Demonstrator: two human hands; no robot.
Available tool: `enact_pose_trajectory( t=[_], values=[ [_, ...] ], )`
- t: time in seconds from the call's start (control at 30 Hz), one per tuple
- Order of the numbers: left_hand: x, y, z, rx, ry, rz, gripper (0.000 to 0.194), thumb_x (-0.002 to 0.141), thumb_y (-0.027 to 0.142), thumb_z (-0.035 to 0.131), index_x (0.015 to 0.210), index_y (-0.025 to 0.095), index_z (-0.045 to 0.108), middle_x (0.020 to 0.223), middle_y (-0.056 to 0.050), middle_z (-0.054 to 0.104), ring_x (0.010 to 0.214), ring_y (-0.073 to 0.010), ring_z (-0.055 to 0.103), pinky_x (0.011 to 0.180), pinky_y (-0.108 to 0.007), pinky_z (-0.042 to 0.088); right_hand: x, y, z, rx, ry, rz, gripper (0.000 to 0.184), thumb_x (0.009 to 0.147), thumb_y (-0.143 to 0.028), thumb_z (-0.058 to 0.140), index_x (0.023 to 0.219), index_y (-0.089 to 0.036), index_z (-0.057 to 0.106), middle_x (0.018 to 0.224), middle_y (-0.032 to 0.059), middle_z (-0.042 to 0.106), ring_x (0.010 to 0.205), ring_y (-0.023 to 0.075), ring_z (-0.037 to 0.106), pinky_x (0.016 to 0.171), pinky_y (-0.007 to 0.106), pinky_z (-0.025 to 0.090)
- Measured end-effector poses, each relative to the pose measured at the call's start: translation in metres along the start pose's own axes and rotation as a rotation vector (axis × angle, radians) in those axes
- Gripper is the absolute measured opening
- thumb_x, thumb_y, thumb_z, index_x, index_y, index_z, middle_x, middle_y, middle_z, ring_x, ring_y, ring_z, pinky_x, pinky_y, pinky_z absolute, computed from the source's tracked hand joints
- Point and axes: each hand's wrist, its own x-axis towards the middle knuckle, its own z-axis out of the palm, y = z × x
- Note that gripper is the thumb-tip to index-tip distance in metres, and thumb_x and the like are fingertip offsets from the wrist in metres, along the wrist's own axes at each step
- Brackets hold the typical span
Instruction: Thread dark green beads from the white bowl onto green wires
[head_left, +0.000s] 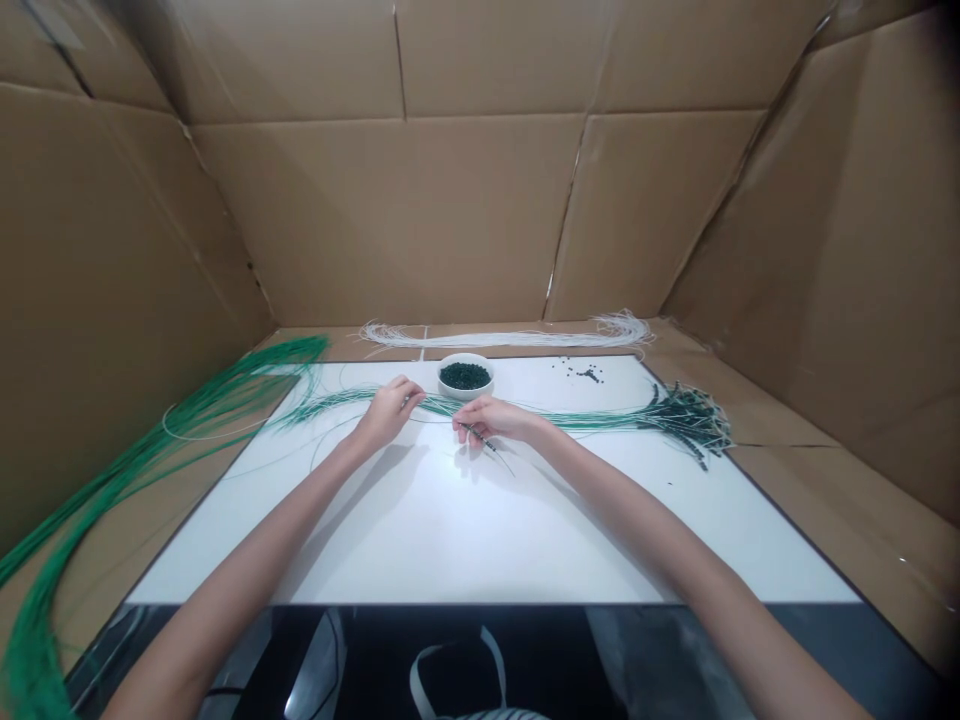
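Observation:
My left hand [390,408] is closed in a pinch on a thin green wire [435,404] just left of a small white bowl [466,378] filled with dark green beads. My right hand [491,418] is closed too, gripping the same wire, and a short dark tip sticks out below its fingers. The two hands sit close together over a white board [465,520]. A bundle of green wires [600,420] runs under the hands to the right, ending in a cluster of dark beaded tips [694,415].
A long sheaf of green wires [150,440] sweeps off the board to the left and down to the near left corner. A bundle of white wires [510,335] lies behind the bowl. A few loose beads [585,372] lie at the back right. Cardboard walls [480,200] enclose the area.

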Motion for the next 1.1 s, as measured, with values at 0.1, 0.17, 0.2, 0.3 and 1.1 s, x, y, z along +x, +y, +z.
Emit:
enact_pose_trajectory(
  t=[0.1, 0.17, 0.2, 0.3, 1.1],
  values=[
    [0.001, 0.000, 0.001, 0.013, 0.031, 0.004, 0.022, 0.084, 0.028, 0.040, 0.079, 0.015, 0.057, 0.081, -0.004, 0.054, 0.073, -0.0142, 0.052, 0.071, -0.025, 0.040, -0.002, -0.001, 0.001, 0.030, 0.006, -0.011, 0.021, 0.075, -0.031, 0.058, 0.075, -0.010, 0.059, 0.067, 0.0057, 0.064, 0.049, 0.0098, 0.057, 0.047, 0.020, 0.046],
    [0.001, -0.001, 0.000, 0.019, 0.065, -0.007, 0.022, 0.084, 0.027, 0.039, 0.080, 0.015, 0.057, 0.081, -0.005, 0.054, 0.074, -0.0146, 0.052, 0.071, -0.025, 0.039, -0.003, -0.003, 0.002, 0.045, 0.010, -0.032, 0.022, 0.075, -0.031, 0.058, 0.079, -0.010, 0.060, 0.070, 0.0065, 0.065, 0.050, 0.0097, 0.058, 0.049, 0.020, 0.046],
    [0.001, -0.002, 0.000, 0.018, 0.081, -0.014, 0.023, 0.084, 0.027, 0.038, 0.080, 0.015, 0.056, 0.080, -0.005, 0.054, 0.074, -0.0146, 0.051, 0.071, -0.025, 0.039, -0.004, -0.004, 0.002, 0.051, 0.013, -0.045, 0.022, 0.075, -0.031, 0.058, 0.081, -0.010, 0.061, 0.071, 0.0066, 0.065, 0.050, 0.0093, 0.057, 0.049, 0.020, 0.046],
    [0.000, -0.003, -0.004, 0.013, 0.109, -0.044, 0.023, 0.085, 0.027, 0.036, 0.080, 0.016, 0.055, 0.080, -0.004, 0.054, 0.073, -0.0148, 0.051, 0.071, -0.026, 0.039, -0.007, -0.005, 0.001, 0.054, 0.009, -0.074, 0.024, 0.074, -0.031, 0.059, 0.084, -0.009, 0.062, 0.071, 0.0065, 0.064, 0.050, 0.0081, 0.056, 0.051, 0.020, 0.046],
    [-0.003, 0.017, 0.009, -0.068, -0.233, 0.128, 0.031, 0.084, 0.023, 0.031, 0.104, 0.018, 0.055, 0.092, -0.007, 0.063, 0.083, -0.0176, 0.058, 0.075, -0.027, 0.043, -0.031, -0.024, -0.001, -0.243, 0.256, -0.046, 0.028, 0.070, -0.035, 0.061, 0.087, -0.013, 0.059, 0.066, 0.0014, 0.060, 0.046, 0.0054, 0.049, 0.045, 0.017, 0.040]
  ],
)
